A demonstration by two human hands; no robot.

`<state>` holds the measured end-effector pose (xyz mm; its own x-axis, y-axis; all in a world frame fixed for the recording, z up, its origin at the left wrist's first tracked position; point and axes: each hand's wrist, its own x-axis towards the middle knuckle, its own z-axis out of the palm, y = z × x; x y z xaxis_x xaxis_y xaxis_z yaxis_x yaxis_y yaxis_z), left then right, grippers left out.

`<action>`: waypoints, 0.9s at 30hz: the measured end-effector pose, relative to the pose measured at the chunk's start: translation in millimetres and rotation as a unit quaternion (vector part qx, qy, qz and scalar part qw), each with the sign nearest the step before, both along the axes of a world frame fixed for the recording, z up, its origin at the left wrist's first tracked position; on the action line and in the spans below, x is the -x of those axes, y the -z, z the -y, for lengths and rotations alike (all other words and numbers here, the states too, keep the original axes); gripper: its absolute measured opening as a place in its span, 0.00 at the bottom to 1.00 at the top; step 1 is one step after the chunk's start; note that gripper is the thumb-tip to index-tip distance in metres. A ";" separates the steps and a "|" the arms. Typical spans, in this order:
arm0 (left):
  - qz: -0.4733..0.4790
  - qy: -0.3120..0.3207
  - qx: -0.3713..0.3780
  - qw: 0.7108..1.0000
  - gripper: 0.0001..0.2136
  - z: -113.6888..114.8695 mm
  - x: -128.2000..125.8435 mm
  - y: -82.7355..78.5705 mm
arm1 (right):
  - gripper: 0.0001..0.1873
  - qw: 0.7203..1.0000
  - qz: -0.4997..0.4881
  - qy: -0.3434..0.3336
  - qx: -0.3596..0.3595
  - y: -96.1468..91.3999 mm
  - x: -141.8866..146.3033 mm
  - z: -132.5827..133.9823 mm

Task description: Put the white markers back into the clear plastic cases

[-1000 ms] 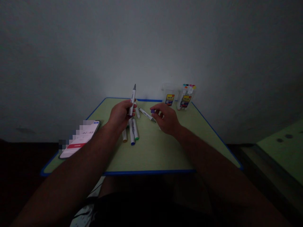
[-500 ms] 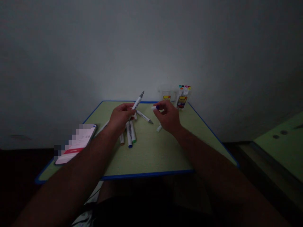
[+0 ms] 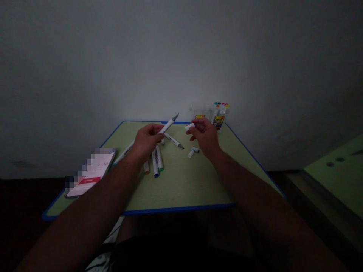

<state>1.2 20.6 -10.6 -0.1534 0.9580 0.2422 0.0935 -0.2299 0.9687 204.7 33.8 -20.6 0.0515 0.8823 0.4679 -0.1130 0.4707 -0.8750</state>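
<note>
Pinched in my left hand is a white marker, uncapped, its dark tip pointing up and right. My right hand holds a white marker cap between thumb and fingers, apart from the marker. Between the hands, an uncapped marker lies on the table with its grey end toward me. Two loose caps rest just below my right hand. Under and beside my left hand lie several capped markers, with blue, green and brown ends showing; my hand partly covers them.
The pale green table has a blue edge and stands against a grey wall. At its back right are a clear plastic case and a second case holding several markers. A phone lies at the left.
The marker in my left hand has tilted lower and shifted right. My right hand has moved slightly right and turned the cap, uncovering a second loose cap on the table.
</note>
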 end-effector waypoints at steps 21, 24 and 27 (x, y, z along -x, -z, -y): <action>-0.038 0.009 -0.006 0.999 0.12 -0.5 -0.7 3.1 | 0.12 0.991 -0.089 -0.038 0.096 -5.8 -3.8 0.8; -0.045 0.013 -0.008 0.999 0.12 -2.8 0.8 5.6 | 0.10 0.983 -0.117 -0.070 0.119 -6.7 -5.8 0.6; -0.054 0.018 -0.011 0.998 0.12 -3.9 1.7 6.9 | 0.07 0.975 -0.143 -0.093 0.143 -8.4 -8.5 0.3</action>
